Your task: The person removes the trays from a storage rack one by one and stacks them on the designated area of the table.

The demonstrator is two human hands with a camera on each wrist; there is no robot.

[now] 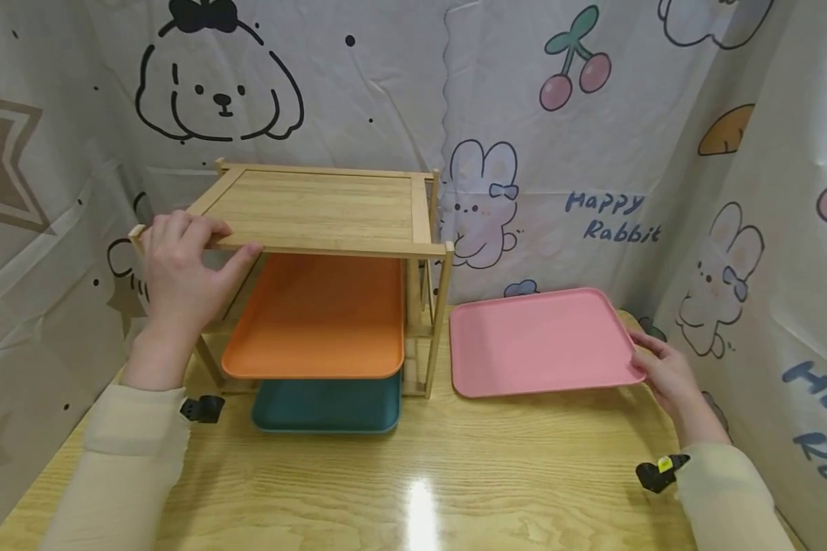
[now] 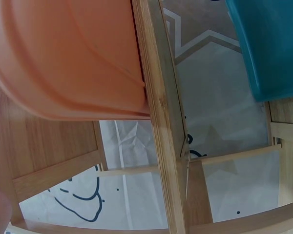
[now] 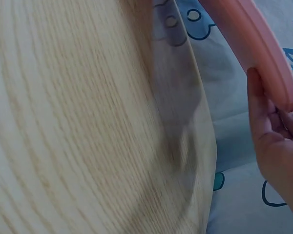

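Observation:
My left hand point(image 1: 182, 256) grips the front left corner of a wooden shelf rack point(image 1: 331, 207), fingers over its top board and thumb along the front edge. Inside the rack an orange tray point(image 1: 324, 317) sits on the middle level, its front end sticking out. Below it, a teal tray point(image 1: 327, 405) also projects forward. My right hand point(image 1: 668, 379) pinches the right edge of a pink tray point(image 1: 544, 344) to the right of the rack. That edge is raised off the table in the right wrist view, where fingers point(image 3: 256, 97) touch the tray's rim.
The rack stands on a light wooden table point(image 1: 524, 467). Printed cloth point(image 1: 379, 84) hangs behind it and along both sides. The right wrist view shows the table's edge point(image 3: 205, 107) close to the right hand.

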